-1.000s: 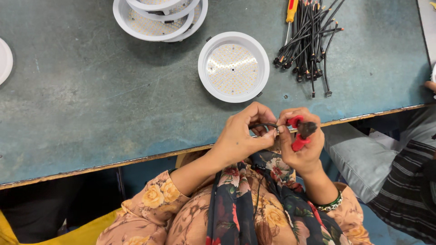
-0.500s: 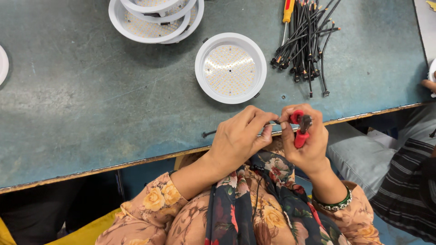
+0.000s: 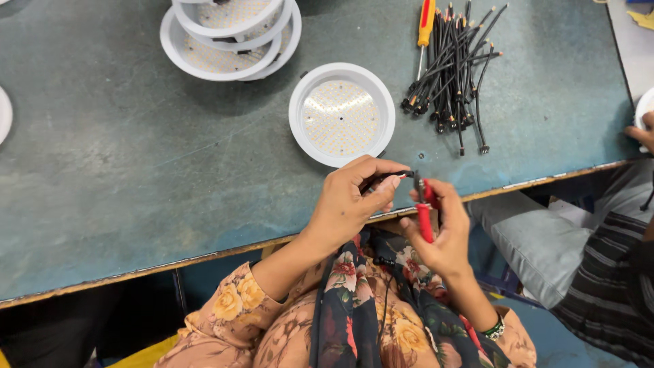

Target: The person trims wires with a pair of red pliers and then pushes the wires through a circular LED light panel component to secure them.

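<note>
My left hand point(image 3: 351, 201) pinches a short black wire point(image 3: 388, 178) with a bare tip, held over the table's front edge. My right hand point(image 3: 444, 232) grips a red-handled wire stripper point(image 3: 424, 208), its jaws meeting the wire's end. Both hands hover just in front of a round white lamp housing point(image 3: 342, 114) that lies face up on the table, showing its dotted light board.
A stack of similar white lamp housings point(image 3: 228, 34) stands at the back. A pile of black wires point(image 3: 455, 68) and an orange-handled screwdriver point(image 3: 426, 24) lie at the back right. Another person's hand point(image 3: 642, 133) and striped sleeve point(image 3: 613, 286) are at the right edge of the green table point(image 3: 136, 157).
My hands have shifted slightly left and lower along the table edge, still working the wire with the red tool. The view has moved closer; the housing and wires stay put.
</note>
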